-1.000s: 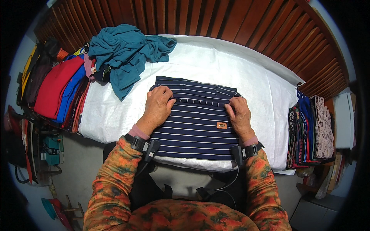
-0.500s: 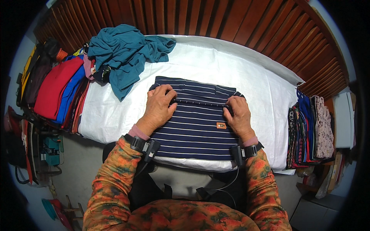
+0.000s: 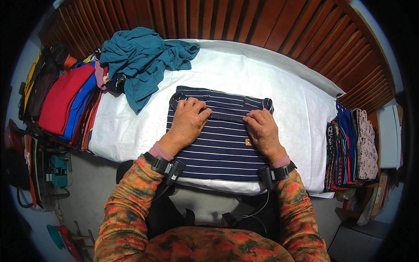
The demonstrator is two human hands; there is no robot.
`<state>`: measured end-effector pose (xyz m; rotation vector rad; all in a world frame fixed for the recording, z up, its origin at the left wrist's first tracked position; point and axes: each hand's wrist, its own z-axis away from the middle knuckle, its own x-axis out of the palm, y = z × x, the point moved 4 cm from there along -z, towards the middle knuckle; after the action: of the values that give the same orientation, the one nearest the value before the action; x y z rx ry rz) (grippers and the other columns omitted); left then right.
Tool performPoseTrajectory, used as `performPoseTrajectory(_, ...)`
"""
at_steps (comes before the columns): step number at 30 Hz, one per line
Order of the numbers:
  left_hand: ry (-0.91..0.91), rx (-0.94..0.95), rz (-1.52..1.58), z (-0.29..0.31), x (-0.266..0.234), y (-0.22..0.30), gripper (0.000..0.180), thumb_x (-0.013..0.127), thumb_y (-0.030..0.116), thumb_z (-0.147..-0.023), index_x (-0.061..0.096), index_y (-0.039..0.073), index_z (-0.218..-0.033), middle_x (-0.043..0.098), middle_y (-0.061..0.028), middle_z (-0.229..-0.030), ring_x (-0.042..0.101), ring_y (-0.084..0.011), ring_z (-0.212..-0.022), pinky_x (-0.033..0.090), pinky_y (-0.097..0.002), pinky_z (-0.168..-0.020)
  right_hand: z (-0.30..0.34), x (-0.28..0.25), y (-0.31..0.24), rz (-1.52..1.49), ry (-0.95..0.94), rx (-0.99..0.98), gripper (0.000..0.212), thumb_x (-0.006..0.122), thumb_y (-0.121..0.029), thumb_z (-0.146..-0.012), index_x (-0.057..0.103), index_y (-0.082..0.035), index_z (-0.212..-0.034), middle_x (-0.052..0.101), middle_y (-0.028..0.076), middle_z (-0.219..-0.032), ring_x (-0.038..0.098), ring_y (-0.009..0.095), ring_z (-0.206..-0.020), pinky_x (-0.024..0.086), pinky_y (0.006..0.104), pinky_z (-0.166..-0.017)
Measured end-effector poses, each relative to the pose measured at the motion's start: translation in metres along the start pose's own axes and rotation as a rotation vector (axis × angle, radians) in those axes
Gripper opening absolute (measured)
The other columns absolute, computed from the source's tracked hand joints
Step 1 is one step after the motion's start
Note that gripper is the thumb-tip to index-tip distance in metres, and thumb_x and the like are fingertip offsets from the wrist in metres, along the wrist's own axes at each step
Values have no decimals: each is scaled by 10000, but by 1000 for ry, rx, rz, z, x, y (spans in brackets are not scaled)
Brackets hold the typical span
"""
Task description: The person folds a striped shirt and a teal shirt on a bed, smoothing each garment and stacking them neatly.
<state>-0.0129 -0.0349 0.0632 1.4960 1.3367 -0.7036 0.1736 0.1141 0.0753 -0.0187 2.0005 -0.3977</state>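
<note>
A navy garment with thin white stripes, probably a shirt (image 3: 214, 150), lies folded into a rough rectangle in front of me on the white sheet. A small orange-brown patch sits on its right half, partly covered by my hand. Across its far part runs a turned-over edge, with the darker inside of the cloth showing. My left hand (image 3: 185, 124) grips this edge near the left side, fingers curled over the cloth. On the right side my right hand (image 3: 263, 131) pinches the same edge, thumb and fingertips together. The fingertips of both hands are partly hidden in the fold.
A crumpled teal garment (image 3: 135, 56) lies at the far left, beside piled folded clothes with a red one (image 3: 65, 100) on show. More folded clothes (image 3: 351, 146) stand at the right end of the white sheet (image 3: 301, 135). Behind rises a slatted wooden headboard (image 3: 262, 26).
Both hands have shifted inward along the fold, the left to the right and the right to the left. The turned-over edge now shows more of the cloth's inside, and its far corners are curled.
</note>
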Motion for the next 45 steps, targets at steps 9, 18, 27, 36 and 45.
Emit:
performPoseTrajectory(9,-15,42,-42,1,4,-3,124,693,49,-822,702,62,-945,635,-37,-1015,548,-216,-994,394,-358,-880,3,2,4,-15,21,3,160,693,36,-783,676,-38,-925,680,73,-998,649,256,-937,544,360,-800)
performPoseTrajectory(18,13,3,2,3,1,-7,73,688,56,-839,710,63,-908,637,-34,-977,545,-210,-951,392,-349,-857,4,1,7,-15,-17,58,194,709,40,-757,642,-44,-919,652,72,-967,635,261,-912,544,353,-788)
performPoseTrajectory(27,-3,-76,39,5,-1,-16,77,706,84,-847,682,69,-918,621,-32,-964,543,-224,-945,378,-365,-863,6,0,10,-40,-4,136,219,693,26,-757,611,-62,-941,598,75,-922,594,255,-883,531,358,-765)
performPoseTrajectory(36,39,-160,62,5,-5,-21,37,698,97,-857,684,69,-879,613,-28,-902,542,-218,-885,375,-359,-828,6,1,17,-38,6,198,192,675,13,-817,572,-53,-965,572,102,-936,578,277,-891,528,378,-771)
performPoseTrajectory(45,63,-200,38,5,-4,-26,44,678,89,-878,672,62,-912,612,-49,-911,554,-230,-886,392,-364,-813,8,1,26,-9,41,208,167,666,11,-839,565,-51,-957,560,101,-927,566,269,-895,511,375,-783)
